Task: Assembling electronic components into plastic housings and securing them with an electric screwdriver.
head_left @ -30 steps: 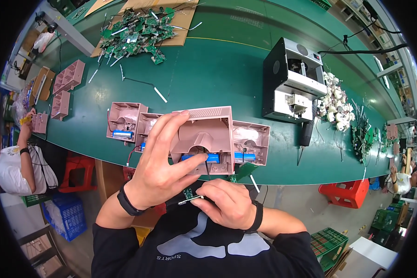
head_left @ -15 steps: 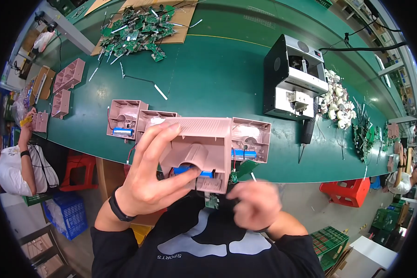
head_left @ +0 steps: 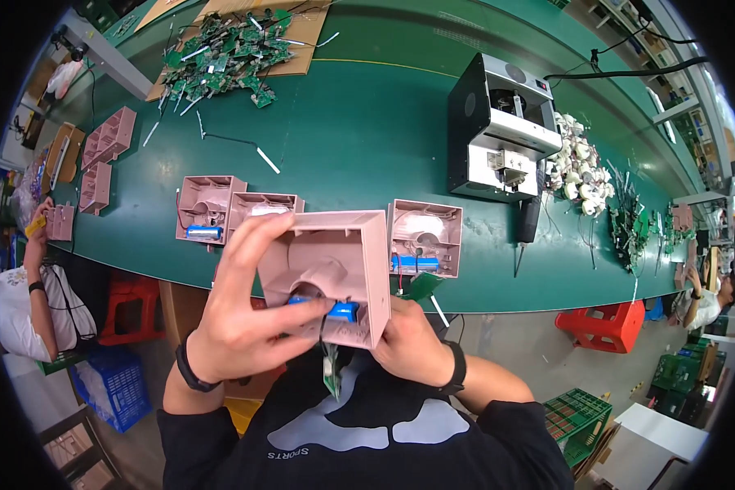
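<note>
Raised in front of my chest is a pink plastic housing (head_left: 376,269), its open side toward me. My left hand (head_left: 241,322) is closed round its left side, with a finger reaching inside to the blue cylindrical battery (head_left: 345,311). From the housing's lower edge a small green circuit board (head_left: 331,376) hangs on a dark wire. My right hand (head_left: 415,347) is closed against the lower right corner of the housing; some of its fingertips are hidden behind it. Another pink housing (head_left: 453,237) with a blue battery lies on the table just beyond.
Two more pink housings (head_left: 233,186) lie left on the green table (head_left: 343,139). A black-and-white machine (head_left: 465,122) stands right, beside white parts (head_left: 580,167) and a dark-handled tool (head_left: 527,220). Circuit boards (head_left: 229,61) are heaped at far left. Co-workers sit at both sides.
My right hand has moved left and up onto the housing's lower right corner. The held housing has tilted and shifted slightly left, and the hanging circuit board has turned. The whole view has shifted slightly.
</note>
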Demonstrator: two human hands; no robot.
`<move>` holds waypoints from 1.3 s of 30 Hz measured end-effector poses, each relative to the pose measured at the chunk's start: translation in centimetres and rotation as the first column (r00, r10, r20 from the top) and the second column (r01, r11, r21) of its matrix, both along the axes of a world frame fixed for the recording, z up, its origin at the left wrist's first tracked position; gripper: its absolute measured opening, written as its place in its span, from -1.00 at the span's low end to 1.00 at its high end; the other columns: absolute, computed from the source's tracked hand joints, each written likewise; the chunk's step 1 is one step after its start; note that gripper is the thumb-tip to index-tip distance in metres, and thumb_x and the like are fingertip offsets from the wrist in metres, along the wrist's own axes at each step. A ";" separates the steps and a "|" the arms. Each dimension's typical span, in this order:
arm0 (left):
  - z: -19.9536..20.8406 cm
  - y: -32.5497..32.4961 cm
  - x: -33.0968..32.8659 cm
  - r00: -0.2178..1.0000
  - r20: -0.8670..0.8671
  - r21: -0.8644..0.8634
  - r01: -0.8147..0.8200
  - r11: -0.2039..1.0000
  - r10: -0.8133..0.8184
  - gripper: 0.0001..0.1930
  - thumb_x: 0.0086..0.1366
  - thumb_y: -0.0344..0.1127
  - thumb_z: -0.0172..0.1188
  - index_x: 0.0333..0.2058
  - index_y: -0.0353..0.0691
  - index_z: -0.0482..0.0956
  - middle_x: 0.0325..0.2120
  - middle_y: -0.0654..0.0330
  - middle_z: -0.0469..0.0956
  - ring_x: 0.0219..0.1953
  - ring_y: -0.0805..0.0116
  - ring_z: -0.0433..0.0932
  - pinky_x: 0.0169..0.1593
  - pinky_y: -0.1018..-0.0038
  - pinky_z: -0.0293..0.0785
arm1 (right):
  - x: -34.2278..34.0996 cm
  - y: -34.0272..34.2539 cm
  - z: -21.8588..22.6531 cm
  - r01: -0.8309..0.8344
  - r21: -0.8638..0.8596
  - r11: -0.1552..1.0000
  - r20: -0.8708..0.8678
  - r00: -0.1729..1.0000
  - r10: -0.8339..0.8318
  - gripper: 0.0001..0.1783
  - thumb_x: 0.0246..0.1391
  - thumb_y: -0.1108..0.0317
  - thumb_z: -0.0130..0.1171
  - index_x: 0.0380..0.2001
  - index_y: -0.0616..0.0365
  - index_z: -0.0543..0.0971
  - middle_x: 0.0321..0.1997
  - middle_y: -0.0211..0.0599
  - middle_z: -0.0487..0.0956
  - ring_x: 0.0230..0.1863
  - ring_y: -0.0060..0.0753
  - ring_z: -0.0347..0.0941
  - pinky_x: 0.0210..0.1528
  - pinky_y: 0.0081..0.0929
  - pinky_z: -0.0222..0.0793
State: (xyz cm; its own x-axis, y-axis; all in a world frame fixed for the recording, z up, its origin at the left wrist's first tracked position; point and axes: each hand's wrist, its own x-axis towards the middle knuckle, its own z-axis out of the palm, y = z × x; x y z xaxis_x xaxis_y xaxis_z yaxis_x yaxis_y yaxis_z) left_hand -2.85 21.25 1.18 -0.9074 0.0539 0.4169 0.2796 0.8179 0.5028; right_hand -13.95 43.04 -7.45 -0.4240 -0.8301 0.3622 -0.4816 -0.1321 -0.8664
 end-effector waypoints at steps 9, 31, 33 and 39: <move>-3.7 -1.0 -2.5 0.986 0.167 0.026 -0.011 1.000 0.006 -0.59 -0.13 -0.39 0.59 -0.20 -0.14 0.80 0.39 -0.15 0.26 0.43 -0.28 0.25 0.40 -0.04 0.30 | 1.5 0.5 -0.5 0.073 0.418 0.906 -0.101 0.994 -0.033 -0.82 0.32 0.37 0.25 -0.34 0.22 0.53 -0.56 -0.11 0.61 -0.51 0.01 0.62 -0.49 -0.18 0.49; -7.5 0.5 -6.2 0.964 0.264 -0.113 0.056 0.992 -0.024 -0.63 -0.09 -0.32 0.57 -0.21 -0.14 0.80 0.39 -0.14 0.28 0.45 -0.20 0.24 0.44 -0.03 0.23 | -4.3 6.8 2.7 0.667 0.322 0.671 -0.294 0.745 -0.599 -0.74 0.22 0.42 0.38 -0.06 0.26 0.63 -0.45 -0.14 0.67 -0.46 -0.28 0.66 -0.38 -0.40 0.52; -7.6 0.9 -6.4 0.962 0.270 -0.102 0.065 0.993 -0.035 -0.63 -0.08 -0.32 0.57 -0.20 -0.14 0.81 0.39 -0.15 0.28 0.45 -0.21 0.23 0.44 -0.04 0.23 | -5.3 7.3 1.2 0.769 0.316 0.555 -0.360 0.639 -0.680 -0.78 0.25 0.42 0.34 -0.08 0.30 0.65 -0.35 -0.08 0.71 -0.37 -0.27 0.69 -0.30 -0.42 0.54; -8.0 3.7 -8.0 0.969 0.242 -0.046 0.064 0.997 -0.051 -0.62 -0.07 -0.32 0.57 -0.19 -0.15 0.81 0.38 -0.16 0.27 0.45 -0.21 0.22 0.44 -0.05 0.22 | -7.5 9.8 -1.6 0.718 0.378 0.585 -0.290 0.692 -0.662 -0.72 0.31 0.38 0.27 0.00 0.31 0.65 -0.21 0.00 0.71 -0.26 -0.10 0.68 -0.22 -0.24 0.55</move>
State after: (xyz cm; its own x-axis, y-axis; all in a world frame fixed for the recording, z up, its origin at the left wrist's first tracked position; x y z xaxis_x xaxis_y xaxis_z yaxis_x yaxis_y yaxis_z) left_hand -10.89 24.91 -6.86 -0.9754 0.1248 0.1818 0.2028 0.8315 0.5171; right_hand -21.47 52.87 -9.07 -0.9182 -0.3750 0.1279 -0.3583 0.6480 -0.6721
